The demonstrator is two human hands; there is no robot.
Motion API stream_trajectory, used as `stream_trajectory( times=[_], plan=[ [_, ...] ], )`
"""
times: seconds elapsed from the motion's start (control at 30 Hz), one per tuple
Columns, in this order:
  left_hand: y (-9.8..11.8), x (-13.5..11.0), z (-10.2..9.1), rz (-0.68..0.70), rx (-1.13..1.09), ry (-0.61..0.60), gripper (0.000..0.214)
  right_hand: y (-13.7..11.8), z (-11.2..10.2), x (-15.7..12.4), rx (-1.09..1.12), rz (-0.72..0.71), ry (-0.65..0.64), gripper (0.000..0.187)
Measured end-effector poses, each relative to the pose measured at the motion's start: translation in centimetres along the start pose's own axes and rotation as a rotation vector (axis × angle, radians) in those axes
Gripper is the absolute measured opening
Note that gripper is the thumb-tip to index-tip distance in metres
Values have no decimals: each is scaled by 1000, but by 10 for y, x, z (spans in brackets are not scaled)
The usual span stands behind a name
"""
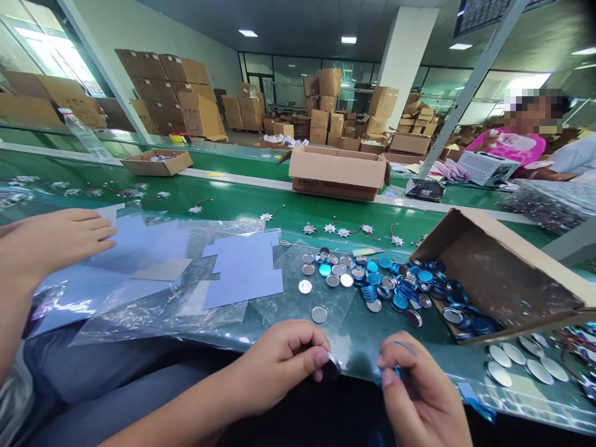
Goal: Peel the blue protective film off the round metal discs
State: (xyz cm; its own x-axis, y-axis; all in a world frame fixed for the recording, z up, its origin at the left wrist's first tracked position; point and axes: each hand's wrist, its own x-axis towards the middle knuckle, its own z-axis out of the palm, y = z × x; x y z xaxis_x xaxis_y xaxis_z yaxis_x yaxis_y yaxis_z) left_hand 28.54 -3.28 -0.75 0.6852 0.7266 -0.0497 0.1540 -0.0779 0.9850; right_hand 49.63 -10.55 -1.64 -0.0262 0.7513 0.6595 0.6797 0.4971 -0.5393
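Left grip [291, 357]: thumb and fingers pinched together on a shallow, round, silvery metal cap [332, 367].
Held cap: tilted on edge at the near rim of the glossy green tabletop [358, 347]; whether it touches the surface, I cannot tell.
Right grip [421, 391]: thumb and forefinger nearly closed on thin, crinkled blue plastic film [398, 372], beside the held cap but apart from it.
Cap heap: a loose pile of round metal caps with shiny blue film [405, 282], spilling from a brown cardboard box [503, 273] tipped on its side; bare silvery caps lie at its left.
Right corner: flat, pale silvery discs [539, 370], near the box.
Left side: a periwinkle-blue notched flat sheet [246, 267] on clear plastic film [153, 316]; another person's hand [69, 239] is over more such sheets.
Farther back: white star-shaped pieces with thin wires [343, 232], in a scattered row.
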Motion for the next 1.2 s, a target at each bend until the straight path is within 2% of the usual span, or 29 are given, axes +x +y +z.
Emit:
stream_trajectory(
  times=[0.13,0.23,0.4,0.5,0.6,0.73,0.87,1.0,1.1,1.13,1.2],
  plan=[
    [-2,-2,-4,-18,-113,5,41,-2,16,-1,-5,-117,-119,18],
    [5,-3,-9,51,25,-13,36,-6,25,-1,-19,-133,-168,9],
    [21,-7,-21,146,365,-123,25,-19,27,6,37,-158,-177,11],
    [24,-9,-24,150,441,-166,22,-24,32,9,13,-150,-170,13],
    [23,-10,-24,143,490,-188,21,-22,39,3,-108,-156,-121,14],
    [21,-13,-26,133,453,-242,23,-14,36,-6,-249,-132,-96,12],
    [15,-17,-27,120,370,-186,28,-13,28,-7,-109,-81,-155,10],
    [8,-18,-17,151,303,-100,27,-16,32,-11,-7,-93,-221,21],
    [2,-19,-6,142,254,-80,31,-12,36,-25,103,-21,-246,7],
    [-1,-19,-5,133,236,-77,32,-7,36,-33,165,50,-230,5],
    [-9,-20,-5,104,214,-66,41,6,30,-51,253,259,-158,14]
  ],
)
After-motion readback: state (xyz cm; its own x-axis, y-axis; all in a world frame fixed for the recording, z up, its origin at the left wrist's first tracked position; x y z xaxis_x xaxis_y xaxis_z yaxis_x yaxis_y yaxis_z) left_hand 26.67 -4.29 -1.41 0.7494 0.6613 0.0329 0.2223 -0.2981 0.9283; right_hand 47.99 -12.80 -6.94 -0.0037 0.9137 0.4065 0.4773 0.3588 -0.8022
